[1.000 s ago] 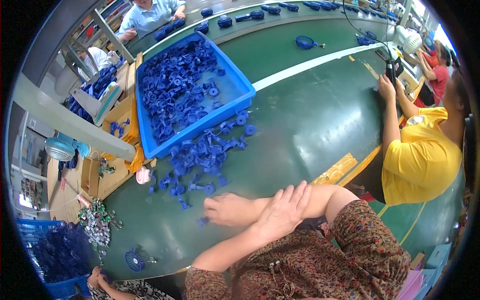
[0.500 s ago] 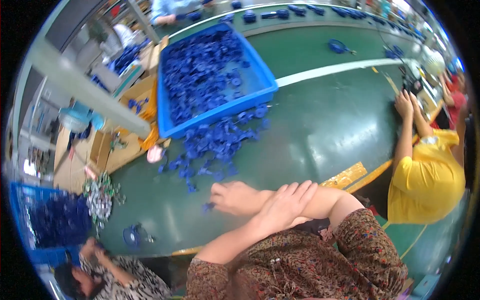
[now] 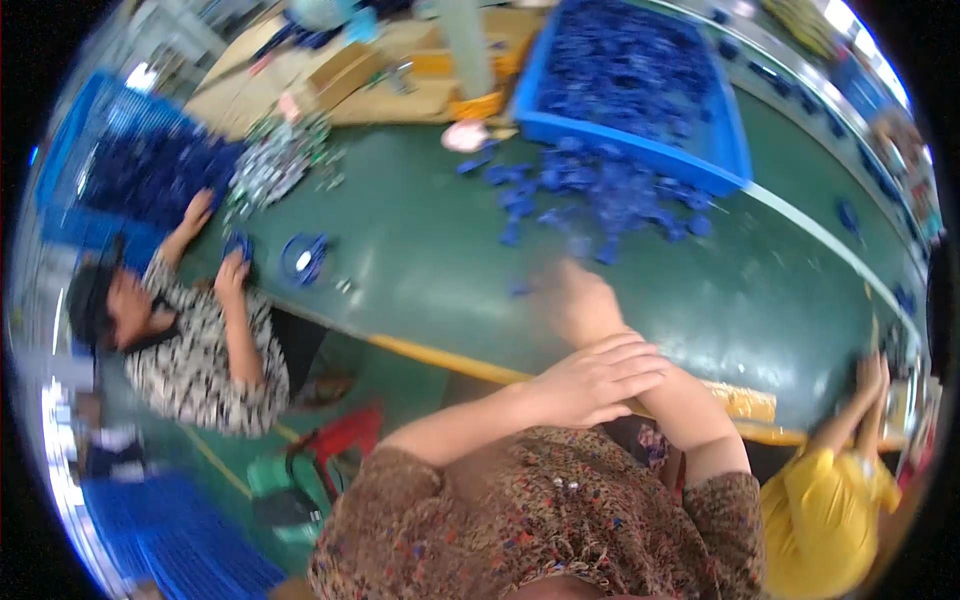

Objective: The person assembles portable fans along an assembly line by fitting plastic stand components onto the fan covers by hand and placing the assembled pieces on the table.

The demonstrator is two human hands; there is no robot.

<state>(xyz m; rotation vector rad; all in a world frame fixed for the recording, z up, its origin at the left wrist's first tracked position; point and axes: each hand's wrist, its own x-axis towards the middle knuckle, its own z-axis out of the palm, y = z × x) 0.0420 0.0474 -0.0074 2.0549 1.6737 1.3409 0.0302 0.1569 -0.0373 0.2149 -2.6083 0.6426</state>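
Right hand [image 3: 580, 302] is reaching over the green tabletop [image 3: 420, 225]; its fingers are blurring, so I cannot tell whether they are spread, closed or gripping anything. Left hand [image 3: 607, 376] is lying flat across the right forearm [image 3: 688, 405], fingers extended and fairly close together, touching skin only.

Main material: a loose heap of blue parts [image 3: 625, 190] is sitting just beyond the right hand, spreading a little to both sides of it. A single blue piece [image 3: 520, 287] is lying just left of the right hand; contact is unclear.

Parts are looking like hard plastic, small and knobbly, outlines blurring. Behind the heap, a smooth-walled blue tray [image 3: 545, 128] is holding many more. Tabletop is reflecting light in soft patches. Far left, shiny metal bits [image 3: 272, 165] are forming a jumbled pile; nearer, a round blue cage [image 3: 303, 260] is resting alone.
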